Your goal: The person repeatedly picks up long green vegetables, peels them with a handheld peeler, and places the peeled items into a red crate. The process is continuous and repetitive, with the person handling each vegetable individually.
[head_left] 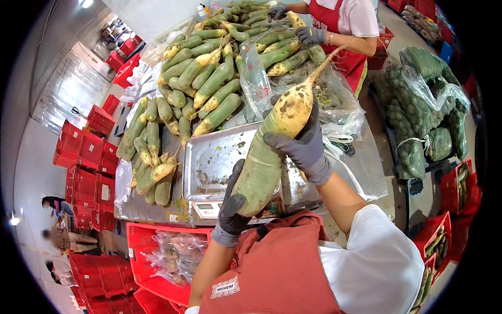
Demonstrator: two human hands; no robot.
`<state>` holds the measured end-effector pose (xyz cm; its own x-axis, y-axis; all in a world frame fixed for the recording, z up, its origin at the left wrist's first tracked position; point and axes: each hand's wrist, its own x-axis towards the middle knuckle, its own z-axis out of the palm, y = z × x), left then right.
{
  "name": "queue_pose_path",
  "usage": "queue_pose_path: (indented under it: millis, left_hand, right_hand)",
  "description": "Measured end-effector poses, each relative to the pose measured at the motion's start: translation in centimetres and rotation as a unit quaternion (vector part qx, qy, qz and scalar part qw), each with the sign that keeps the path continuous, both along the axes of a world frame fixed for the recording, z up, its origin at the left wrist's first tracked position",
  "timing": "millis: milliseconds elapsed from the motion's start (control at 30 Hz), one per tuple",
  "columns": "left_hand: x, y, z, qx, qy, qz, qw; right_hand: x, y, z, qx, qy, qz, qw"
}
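A large green radish (264, 162) with a soil-stained yellow root end is held up at a slant in front of me, its thin root tip pointing away to the upper right. My left hand (230, 212), in a dark grey glove, grips its thick lower end. Higher up, my right hand (303, 146), gloved alike, wraps round it near the yellow part. Behind and below the radish lies the metal tray (201, 166) of a scale, with dirt and leaf bits on it; the radish hides its right side. The scale's display panel (206, 209) shows at the near edge.
Many radishes (204, 78) are heaped across the table. A red crate (137, 246) with bagged radishes stands below its near edge. Across the table, a co-worker's gloved hand (309, 35) touches a radish. Plastic bags (340, 118) lie at right; filled net sacks (413, 120) stand beyond.
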<state>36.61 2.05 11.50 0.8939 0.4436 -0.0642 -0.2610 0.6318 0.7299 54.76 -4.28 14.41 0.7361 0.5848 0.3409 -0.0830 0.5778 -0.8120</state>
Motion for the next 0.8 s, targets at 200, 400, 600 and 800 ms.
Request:
queue_pose_path:
  millis: [200,400,600,800]
  left_hand:
    - [-1.2,0.4,-0.9,0.178,0.04,0.034,0.983]
    - [-1.5,0.4,-0.7,0.249,0.077,0.06,0.964]
    - [-1.7,0.9,-1.8,0.387,0.091,0.163,0.903]
    - [-2.5,3.6,-0.3,0.736,0.073,0.331,0.585]
  right_hand:
    - [-0.4,-1.3,0.4,0.008,-0.01,0.035,0.999]
    - [-0.3,-1.2,-0.3,0.009,-0.03,0.026,0.999]
    - [-0.3,-1.4,0.5,0.014,-0.057,0.039,0.998]
    - [1.2,-1.0,-1.8,0.097,0.177,0.227,0.953]
